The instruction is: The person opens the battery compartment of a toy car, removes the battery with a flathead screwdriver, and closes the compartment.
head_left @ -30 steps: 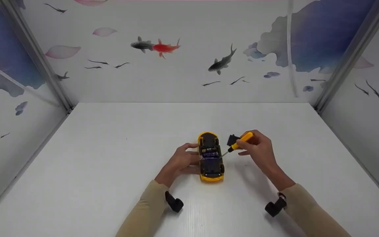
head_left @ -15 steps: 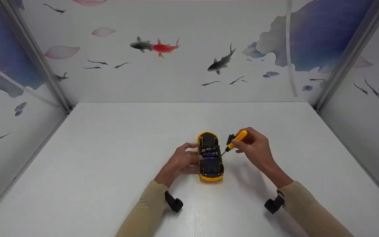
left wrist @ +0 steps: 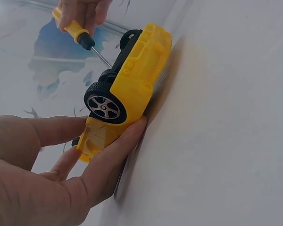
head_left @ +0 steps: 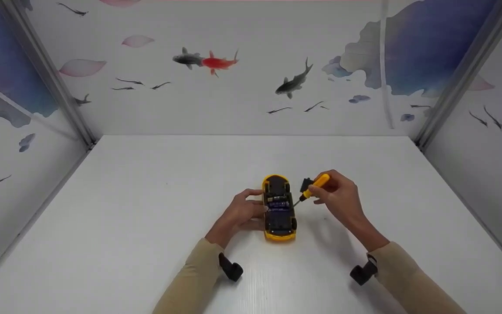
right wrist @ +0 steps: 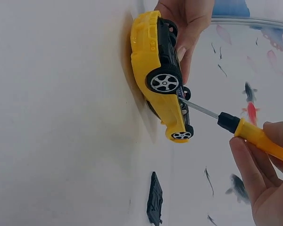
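A yellow toy car (head_left: pixel 279 224) lies upside down on the table, its black underside up. Purple batteries (head_left: pixel 278 204) show in its uncovered battery bay. My left hand (head_left: pixel 240 211) holds the car from the left side, thumb at the edge of the underside, as the left wrist view (left wrist: pixel 61 174) also shows. In my right hand (head_left: pixel 340 196) I grip a yellow-handled screwdriver (head_left: pixel 316 186), slanted down to the left. Its metal shaft (right wrist: pixel 200 108) reaches the battery bay's right edge; the very tip is hidden. A black battery cover (right wrist: pixel 154 200) lies on the table beside the right hand.
The white table (head_left: pixel 146 218) is enclosed by panels (head_left: pixel 251 109) printed with fish and petals. A tiny dark speck (head_left: pixel 325 218) sits right of the car. Black cameras (head_left: pixel 232 269) are strapped to both wrists.
My right hand and the screwdriver have shifted a little left, and the screwdriver stands slightly steeper at the car's right edge. The left hand and the car have stayed in place.
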The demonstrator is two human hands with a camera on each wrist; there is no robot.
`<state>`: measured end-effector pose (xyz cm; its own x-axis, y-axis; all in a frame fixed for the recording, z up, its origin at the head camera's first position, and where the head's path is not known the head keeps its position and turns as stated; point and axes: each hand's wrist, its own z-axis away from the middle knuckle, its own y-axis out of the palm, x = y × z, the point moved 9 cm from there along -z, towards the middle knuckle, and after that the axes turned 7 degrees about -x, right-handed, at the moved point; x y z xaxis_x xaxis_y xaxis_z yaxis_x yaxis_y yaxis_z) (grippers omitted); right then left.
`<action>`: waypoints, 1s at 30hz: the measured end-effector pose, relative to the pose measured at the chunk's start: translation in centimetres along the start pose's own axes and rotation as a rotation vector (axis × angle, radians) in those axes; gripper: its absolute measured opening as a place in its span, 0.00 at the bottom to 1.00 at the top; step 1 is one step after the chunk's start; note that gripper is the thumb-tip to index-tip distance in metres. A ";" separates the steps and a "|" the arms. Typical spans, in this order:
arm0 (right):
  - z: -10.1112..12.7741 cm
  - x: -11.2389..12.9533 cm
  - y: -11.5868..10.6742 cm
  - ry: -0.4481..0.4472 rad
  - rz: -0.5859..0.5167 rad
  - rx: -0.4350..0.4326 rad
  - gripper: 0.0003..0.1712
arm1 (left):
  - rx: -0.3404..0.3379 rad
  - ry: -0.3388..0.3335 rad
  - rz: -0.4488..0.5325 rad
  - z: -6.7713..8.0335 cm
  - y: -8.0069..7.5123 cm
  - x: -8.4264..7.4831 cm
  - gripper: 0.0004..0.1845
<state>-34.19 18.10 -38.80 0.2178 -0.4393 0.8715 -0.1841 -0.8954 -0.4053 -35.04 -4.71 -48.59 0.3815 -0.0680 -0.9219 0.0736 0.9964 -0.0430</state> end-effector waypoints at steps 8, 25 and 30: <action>1.0 1.0 0.1 -0.061 0.067 -0.044 0.15 | -0.001 0.036 -0.020 0.1 0.1 -0.4 0.33; 0.2 -4.1 -0.4 0.243 -0.159 -0.037 0.18 | 0.029 0.015 0.050 0.2 0.4 0.0 0.32; 0.6 -6.8 -0.4 0.430 -0.241 -0.029 0.19 | 0.015 -0.002 0.061 0.1 0.0 0.2 0.31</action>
<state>-35.07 21.39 -44.78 -0.1564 -0.1451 0.9770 -0.2055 -0.9627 -0.1759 -34.86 -4.69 -48.70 0.3878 -0.0070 -0.9217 0.0637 0.9978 0.0192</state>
